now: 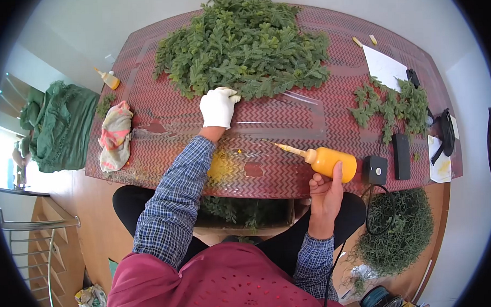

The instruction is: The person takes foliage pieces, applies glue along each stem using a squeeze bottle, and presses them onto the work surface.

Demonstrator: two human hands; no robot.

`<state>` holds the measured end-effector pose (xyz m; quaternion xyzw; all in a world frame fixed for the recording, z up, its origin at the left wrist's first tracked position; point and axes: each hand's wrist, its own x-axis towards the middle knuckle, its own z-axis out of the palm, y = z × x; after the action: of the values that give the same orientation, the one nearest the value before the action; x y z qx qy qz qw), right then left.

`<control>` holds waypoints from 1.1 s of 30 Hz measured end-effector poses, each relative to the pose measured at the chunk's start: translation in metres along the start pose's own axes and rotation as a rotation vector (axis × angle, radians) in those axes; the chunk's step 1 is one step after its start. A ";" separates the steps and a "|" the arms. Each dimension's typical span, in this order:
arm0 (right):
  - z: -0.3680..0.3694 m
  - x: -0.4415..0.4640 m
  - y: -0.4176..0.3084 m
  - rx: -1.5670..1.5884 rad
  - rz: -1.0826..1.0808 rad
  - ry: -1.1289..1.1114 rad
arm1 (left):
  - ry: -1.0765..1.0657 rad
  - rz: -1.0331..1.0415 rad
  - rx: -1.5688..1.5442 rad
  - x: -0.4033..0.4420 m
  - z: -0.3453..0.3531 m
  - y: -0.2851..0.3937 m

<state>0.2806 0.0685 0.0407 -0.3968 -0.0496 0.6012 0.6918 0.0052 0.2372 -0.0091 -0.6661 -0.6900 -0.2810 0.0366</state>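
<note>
My left hand [219, 107], in a white glove, rests at the front edge of a large heap of green sprigs [242, 45] at the back middle of the table. Its fingers are curled, and whatever they hold is hidden. My bare right hand [328, 193] is wrapped round a yellow squeeze bottle [335, 164] near the table's front edge. The bottle lies tilted, its long pale nozzle pointing left over the table. Yellow smears [220, 166] mark the patterned tabletop [288, 130] left of the nozzle.
A stained cloth [115, 137] and a smaller yellow bottle [109, 78] are on the left. At the right are more sprigs [392, 106], white paper [384, 67], a black box [375, 169] with a cable and a dark case [401, 156]. An open box of greenery [245, 212] sits below the table edge.
</note>
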 end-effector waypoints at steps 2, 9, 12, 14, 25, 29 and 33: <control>-0.001 0.000 0.001 -0.001 0.010 -0.014 | 0.001 -0.095 -0.113 -0.010 -0.022 0.006; -0.003 0.001 0.001 0.036 0.044 -0.008 | -0.194 -0.071 -0.129 -0.085 -0.079 -0.016; -0.007 0.004 0.004 0.009 0.064 -0.021 | -0.365 -0.108 -0.108 -0.114 -0.108 -0.029; -0.007 0.003 0.005 -0.009 0.086 -0.015 | -0.394 -0.009 -0.007 -0.127 -0.124 -0.045; 0.001 -0.003 0.023 -0.100 0.117 -0.070 | -0.215 -0.082 0.182 -0.151 -0.170 -0.067; 0.006 -0.007 0.035 -0.133 0.125 -0.102 | -0.176 0.027 -0.025 -0.176 -0.162 -0.034; 0.011 -0.014 0.055 -0.165 0.138 -0.191 | -0.298 0.027 0.064 -0.199 -0.124 -0.001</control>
<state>0.2274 0.0596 0.0200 -0.3957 -0.1373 0.6763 0.6060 -0.0144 0.0045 0.0098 -0.7079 -0.6875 -0.1563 -0.0412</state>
